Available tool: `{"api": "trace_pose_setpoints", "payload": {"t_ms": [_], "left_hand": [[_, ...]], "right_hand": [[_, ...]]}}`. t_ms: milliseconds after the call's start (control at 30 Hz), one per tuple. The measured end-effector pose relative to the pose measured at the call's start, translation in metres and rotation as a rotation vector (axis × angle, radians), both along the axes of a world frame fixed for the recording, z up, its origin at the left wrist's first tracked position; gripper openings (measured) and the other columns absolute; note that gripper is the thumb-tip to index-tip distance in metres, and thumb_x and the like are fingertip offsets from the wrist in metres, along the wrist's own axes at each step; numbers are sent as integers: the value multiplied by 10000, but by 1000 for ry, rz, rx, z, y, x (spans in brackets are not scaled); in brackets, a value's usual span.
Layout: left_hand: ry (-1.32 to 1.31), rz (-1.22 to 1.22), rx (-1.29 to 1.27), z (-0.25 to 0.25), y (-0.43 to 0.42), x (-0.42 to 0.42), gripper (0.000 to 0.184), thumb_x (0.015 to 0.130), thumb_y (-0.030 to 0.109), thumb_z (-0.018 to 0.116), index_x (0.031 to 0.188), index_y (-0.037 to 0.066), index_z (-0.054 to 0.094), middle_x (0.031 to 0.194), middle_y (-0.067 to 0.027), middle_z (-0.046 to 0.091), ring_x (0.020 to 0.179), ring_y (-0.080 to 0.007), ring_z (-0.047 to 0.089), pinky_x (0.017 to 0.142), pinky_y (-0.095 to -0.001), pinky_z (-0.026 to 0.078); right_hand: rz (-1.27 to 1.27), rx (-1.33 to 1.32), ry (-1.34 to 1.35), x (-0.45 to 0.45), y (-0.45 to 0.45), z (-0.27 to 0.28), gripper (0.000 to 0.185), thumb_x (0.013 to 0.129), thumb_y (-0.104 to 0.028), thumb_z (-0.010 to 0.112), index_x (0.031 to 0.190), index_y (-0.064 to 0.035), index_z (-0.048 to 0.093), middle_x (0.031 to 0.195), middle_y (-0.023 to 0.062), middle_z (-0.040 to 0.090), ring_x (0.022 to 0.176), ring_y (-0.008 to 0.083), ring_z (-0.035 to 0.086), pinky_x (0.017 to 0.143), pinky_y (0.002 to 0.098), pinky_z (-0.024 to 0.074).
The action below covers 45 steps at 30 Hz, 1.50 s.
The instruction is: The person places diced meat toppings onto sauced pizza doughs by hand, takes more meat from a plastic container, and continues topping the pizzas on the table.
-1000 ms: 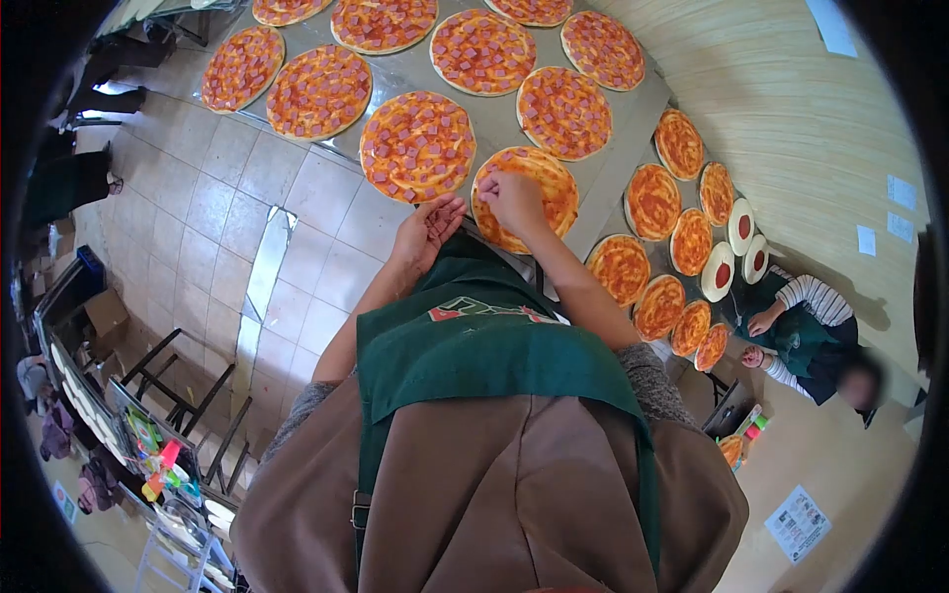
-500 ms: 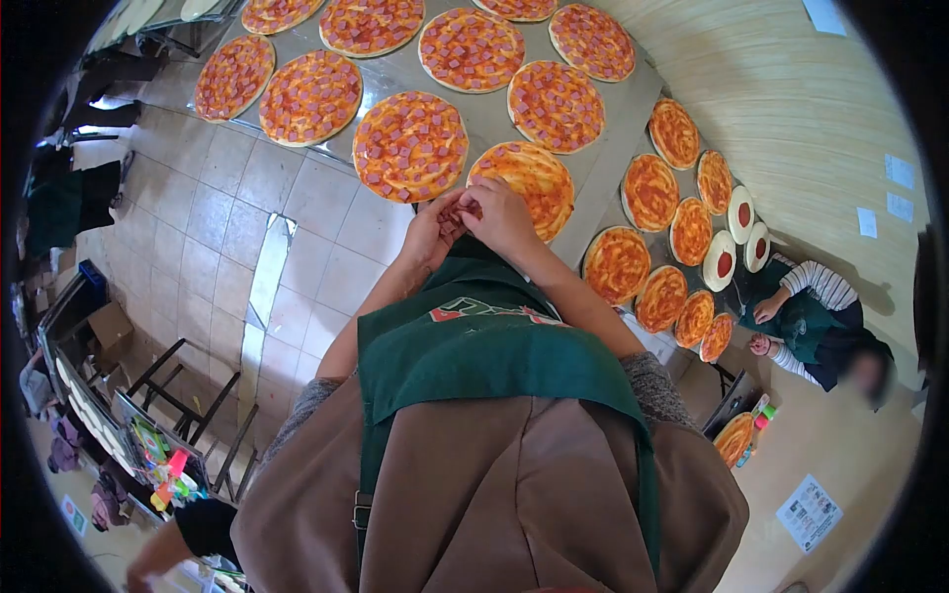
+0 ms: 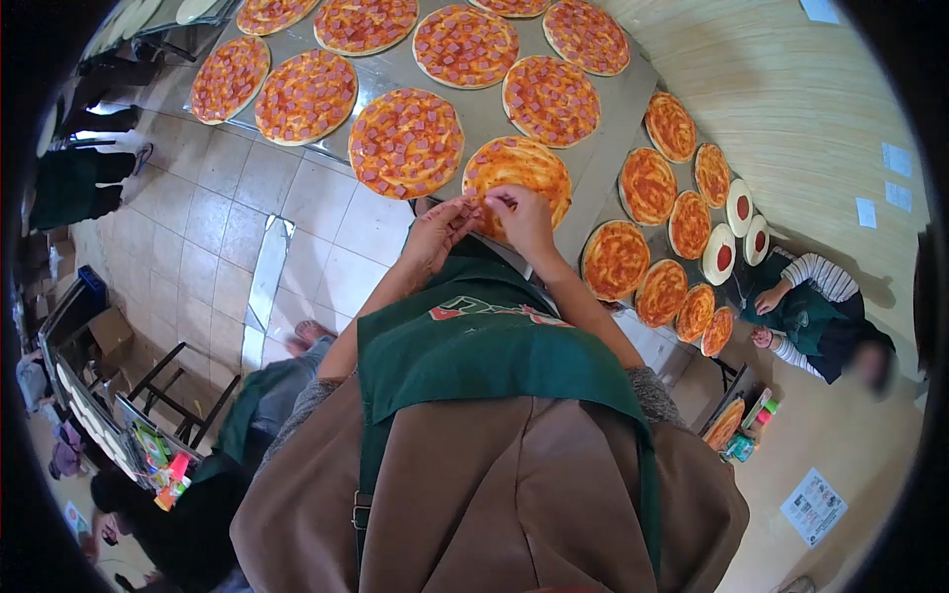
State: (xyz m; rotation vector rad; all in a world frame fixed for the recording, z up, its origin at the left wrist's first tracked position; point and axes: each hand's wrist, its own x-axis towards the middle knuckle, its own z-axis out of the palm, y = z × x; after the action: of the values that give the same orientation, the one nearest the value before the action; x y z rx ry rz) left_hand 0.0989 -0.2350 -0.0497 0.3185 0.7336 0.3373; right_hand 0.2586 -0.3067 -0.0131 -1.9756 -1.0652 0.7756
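My left hand (image 3: 441,235) is closed, its fingertips pinched together at the near edge of a sauced pizza base (image 3: 519,166). Beside it my right hand (image 3: 524,219) is also in a pinch, over the lower part of that base. Whatever lies between the fingers is too small to make out. The base has red and orange sauce with no ham cubes visible on it. Just beyond, to the left, lies a pizza (image 3: 405,143) dotted with ham cubes, and another ham pizza (image 3: 551,101) lies behind the sauced base.
More ham pizzas (image 3: 466,46) cover the metal table (image 3: 605,148). To the right, several sauced bases (image 3: 615,260) lie near a co-worker in striped sleeves (image 3: 816,301). Another person in dark clothing (image 3: 188,524) is close at my lower left. A dark metal frame (image 3: 178,395) stands on the tiled floor.
My hands have drawn slightly apart, and my right hand has moved a little right and down. A person at the lower left has come closer beside me.
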Motion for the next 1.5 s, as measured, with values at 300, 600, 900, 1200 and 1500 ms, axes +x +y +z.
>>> {"api": "trace_pose_setpoints", "payload": {"t_ms": [300,600,900,1200,1500], "left_hand": [[73,80,4,-7,5,-17,295,968,176,449,1170,-26,523,1092,-107,615,1049,-191,593,934,-286,468],[39,22,44,1,-5,-7,273,971,210,460,1139,32,581,1060,-72,637,990,-147,608,871,-282,486],[21,-34,8,1,-8,12,264,968,211,478,1101,21,603,1030,-67,644,927,-149,625,870,-287,503],[28,-86,30,5,-7,22,268,962,200,491,1083,-16,595,1026,-97,644,934,-163,630,869,-287,510],[41,-7,-63,-9,-10,24,243,954,190,510,1087,5,593,1023,-79,648,934,-152,632,862,-282,515]], "right_hand": [[146,-151,-309,-9,11,-18,82,742,-118,660,767,-45,633,742,115,632,737,298,618,657,411,481],[204,89,-301,-30,13,8,155,724,-130,693,854,-73,632,793,94,608,751,274,607,679,375,490],[82,-5,45,-9,2,12,157,746,-92,678,889,-38,642,773,97,654,692,243,637,641,349,502],[71,79,-204,-4,-6,8,96,748,-107,663,821,-46,649,773,116,661,697,275,643,625,376,500],[-51,7,25,0,-9,11,112,770,-117,680,843,-37,649,746,92,674,649,176,661,606,291,513]]}}
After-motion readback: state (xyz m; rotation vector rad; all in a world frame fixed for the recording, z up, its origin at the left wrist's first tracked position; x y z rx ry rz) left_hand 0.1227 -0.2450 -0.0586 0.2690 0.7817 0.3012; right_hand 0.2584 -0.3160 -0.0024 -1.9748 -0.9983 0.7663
